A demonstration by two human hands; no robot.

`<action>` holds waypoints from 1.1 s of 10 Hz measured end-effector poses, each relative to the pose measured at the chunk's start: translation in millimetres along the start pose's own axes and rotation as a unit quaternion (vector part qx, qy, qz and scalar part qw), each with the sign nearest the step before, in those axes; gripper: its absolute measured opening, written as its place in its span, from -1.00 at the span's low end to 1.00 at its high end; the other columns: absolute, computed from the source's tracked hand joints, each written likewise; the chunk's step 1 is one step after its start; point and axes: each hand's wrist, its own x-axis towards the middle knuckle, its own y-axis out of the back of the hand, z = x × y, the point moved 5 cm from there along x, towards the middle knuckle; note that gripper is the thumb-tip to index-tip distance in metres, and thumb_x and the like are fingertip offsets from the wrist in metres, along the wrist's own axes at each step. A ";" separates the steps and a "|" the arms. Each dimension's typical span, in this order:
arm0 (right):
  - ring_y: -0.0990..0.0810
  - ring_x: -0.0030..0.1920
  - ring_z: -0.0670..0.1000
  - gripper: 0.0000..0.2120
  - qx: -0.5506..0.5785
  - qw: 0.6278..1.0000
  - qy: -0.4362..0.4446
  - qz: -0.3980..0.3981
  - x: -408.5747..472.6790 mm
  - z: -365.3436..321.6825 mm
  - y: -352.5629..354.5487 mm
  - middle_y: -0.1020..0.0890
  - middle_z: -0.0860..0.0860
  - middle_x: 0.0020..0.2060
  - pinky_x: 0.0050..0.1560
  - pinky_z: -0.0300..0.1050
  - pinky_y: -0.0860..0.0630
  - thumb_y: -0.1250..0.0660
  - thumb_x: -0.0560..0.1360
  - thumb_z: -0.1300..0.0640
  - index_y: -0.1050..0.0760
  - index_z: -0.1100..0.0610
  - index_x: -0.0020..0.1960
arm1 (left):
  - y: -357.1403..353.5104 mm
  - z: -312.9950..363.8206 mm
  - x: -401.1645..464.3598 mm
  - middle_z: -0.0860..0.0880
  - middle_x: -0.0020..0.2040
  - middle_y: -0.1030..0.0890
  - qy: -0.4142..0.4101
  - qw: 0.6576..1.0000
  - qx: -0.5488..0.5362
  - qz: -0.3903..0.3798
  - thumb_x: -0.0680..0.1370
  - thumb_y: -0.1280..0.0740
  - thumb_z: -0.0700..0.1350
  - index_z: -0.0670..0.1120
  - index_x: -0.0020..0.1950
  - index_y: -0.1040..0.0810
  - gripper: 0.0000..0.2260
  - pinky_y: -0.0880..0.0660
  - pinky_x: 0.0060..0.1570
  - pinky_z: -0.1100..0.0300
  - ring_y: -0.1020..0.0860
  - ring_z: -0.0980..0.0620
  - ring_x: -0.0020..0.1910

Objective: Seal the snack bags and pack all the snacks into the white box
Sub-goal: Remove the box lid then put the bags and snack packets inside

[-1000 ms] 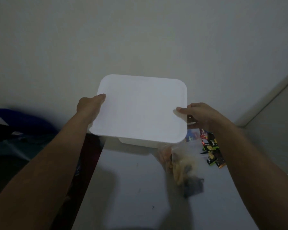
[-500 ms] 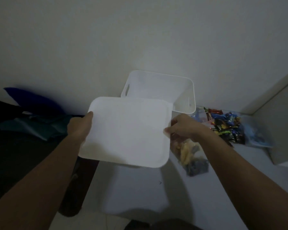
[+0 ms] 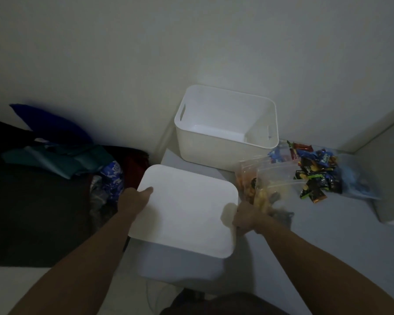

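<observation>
1. Holding the white lid [image 3: 184,212] flat with both hands, above the near end of the worktop [image 3: 328,235], well short of the white box [image 3: 214,146]
2. Left hand [image 3: 134,201] grips the lid's left edge, thumb lying on top, other fingers hidden underneath
3. Right hand [image 3: 246,219] is clamped on the lid's right edge, fingers curled around the rim
4. White box stands uncovered at the far end of the worktop against the wall [image 3: 191,42], handle slots on both short sides; the part of its floor in view looks bare
5. Clear snack bags [image 3: 266,185] with orange and yellow pieces lie just right of the lid, near the right hand; can't tell if their tops are sealed
6. Wrapped snacks [image 3: 314,171], black, green, blue and red packets, are piled further right, just beside the box's right front corner; another clear bag [image 3: 359,180] sits at the pile's right edge
7. Left of the worktop: dark bed [image 3: 32,212] with crumpled teal cloth [image 3: 55,160], a blue pillow [image 3: 48,126] against the wall, and a blue patterned fabric [image 3: 112,176] near the worktop edge
8. Room is dim, fine print on the packets mostly unreadable
</observation>
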 end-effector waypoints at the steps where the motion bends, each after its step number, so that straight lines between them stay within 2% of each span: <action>1: -0.56 0.11 0.13 -0.62 -0.048 0.999 0.015 0.007 7.0 5.9 -3.0 -0.53 0.14 0.14 0.05 -0.01 -0.62 -0.35 0.49 0.25 -0.39 0.27 0.27 | -12.4 -2.1 -2.7 -0.28 0.37 -0.41 0.004 0.999 -0.006 -0.036 0.48 -0.36 0.16 -0.32 0.42 -0.30 -0.28 -0.40 0.22 -0.01 -0.43 -0.27 0.29; 2: -0.55 0.05 0.11 -0.66 -0.062 0.997 0.031 0.028 -0.5 3.8 -1.5 -0.55 0.15 0.05 0.04 -0.12 -0.53 -0.34 0.51 0.21 -0.46 0.31 0.25 | -20.7 -7.1 -0.9 -0.26 0.41 -0.36 0.012 0.998 -0.004 -0.066 0.47 -0.38 0.15 -0.30 0.46 -0.24 -0.25 -0.38 0.25 -0.02 -0.40 -0.26 0.33; 3: -0.55 0.15 0.17 -0.70 -0.171 0.983 0.059 -0.010 -10.1 -1.4 1.5 -0.61 0.19 0.10 0.16 -0.04 -0.43 -0.28 0.56 0.12 -0.54 0.28 0.19 | -25.7 -8.0 1.7 -0.26 0.42 -0.35 0.010 0.997 0.005 -0.078 0.47 -0.39 0.11 -0.31 0.46 -0.23 -0.26 -0.38 0.26 -0.03 -0.39 -0.26 0.34; 4: -0.57 0.05 0.12 -0.73 -0.124 0.990 0.057 -0.026 -11.0 -4.2 9.1 -0.60 0.19 0.12 0.10 -0.02 -0.51 -0.30 0.53 0.19 -0.52 0.26 0.20 | -26.2 -1.9 2.1 -0.26 0.38 -0.39 0.010 0.998 0.030 -0.062 0.46 -0.39 0.08 -0.31 0.43 -0.28 -0.31 -0.41 0.27 -0.04 -0.41 -0.27 0.32; 5: -0.60 -0.15 0.06 -0.68 0.052 0.998 0.040 0.010 -21.3 -16.8 35.8 -0.61 0.16 0.01 -0.02 0.00 -0.64 -0.32 0.50 0.27 -0.48 0.28 0.24 | -25.4 20.1 0.0 -0.24 0.31 -0.44 -0.030 0.995 0.097 -0.004 0.39 -0.37 0.09 -0.23 0.36 -0.36 -0.35 -0.41 0.27 -0.14 -0.42 -0.27 0.29; 6: -0.63 -0.28 0.00 -0.84 0.020 0.993 0.109 0.027 -33.6 -30.5 67.8 -0.62 0.10 -0.15 -0.27 -0.12 -0.63 -0.34 0.49 0.26 -0.52 0.21 0.08 | -37.3 63.9 -18.1 -0.23 0.26 -0.51 -0.134 0.986 0.097 0.014 0.42 -0.36 0.06 -0.23 0.28 -0.46 -0.46 -0.43 0.26 -0.05 -0.46 -0.25 0.26; 7: -0.69 -0.19 0.09 -0.88 0.024 0.985 0.163 0.041 -52.7 -38.4 106.8 -0.67 0.16 -0.12 -0.19 -0.03 -0.67 -0.36 0.48 0.27 -0.59 0.19 0.01 | -58.8 114.6 -46.1 -0.22 0.23 -0.56 -0.230 0.972 0.045 -0.017 0.48 -0.39 -0.06 -0.27 0.22 -0.53 -0.60 -0.40 0.21 0.10 -0.50 -0.18 0.24; 8: -0.68 -0.10 0.06 -0.74 -0.006 0.982 0.173 0.078 -65.5 -31.7 145.5 -0.65 0.07 -0.09 -0.20 -0.15 -0.64 -0.38 0.46 0.29 -0.56 0.21 0.15 | -81.3 160.1 -75.3 -0.15 0.14 -0.64 -0.303 0.951 0.020 -0.051 0.46 -0.42 -0.10 -0.19 0.15 -0.62 -0.70 -0.44 0.18 0.15 -0.57 -0.10 0.16; 9: -0.63 -0.12 0.02 -0.73 -0.057 0.977 0.167 0.124 -66.6 -17.2 174.7 -0.63 0.04 -0.10 -0.18 -0.18 -0.59 -0.42 0.46 0.27 -0.57 0.21 0.15 | -103.7 193.8 -99.0 -0.08 0.00 -0.69 -0.348 0.935 0.005 -0.070 0.41 -0.42 -0.17 -0.11 0.02 -0.68 -0.80 -0.52 0.10 0.20 -0.62 -0.03 0.01; 10: -0.61 0.02 0.04 -0.68 -0.117 0.966 0.154 0.170 -58.6 0.9 190.5 -0.65 0.08 0.07 0.12 -0.07 -0.55 -0.48 0.41 0.22 -0.61 0.15 0.15 | -124.4 216.9 -117.9 -0.06 0.06 -0.66 -0.383 0.920 0.017 -0.077 0.42 -0.42 -0.19 -0.11 0.05 -0.66 -0.78 -0.51 0.07 0.21 -0.60 -0.01 -0.01; 11: -0.58 0.14 0.05 -0.60 -0.183 0.956 0.162 0.165 -51.7 15.2 189.7 -0.63 0.08 0.16 0.22 -0.03 -0.52 -0.49 0.40 0.20 -0.57 0.13 0.23 | -139.7 229.1 -125.3 -0.09 0.15 -0.58 -0.392 0.917 0.028 -0.068 0.44 -0.41 -0.19 -0.13 0.13 -0.61 -0.73 -0.51 0.14 0.10 -0.55 -0.07 0.10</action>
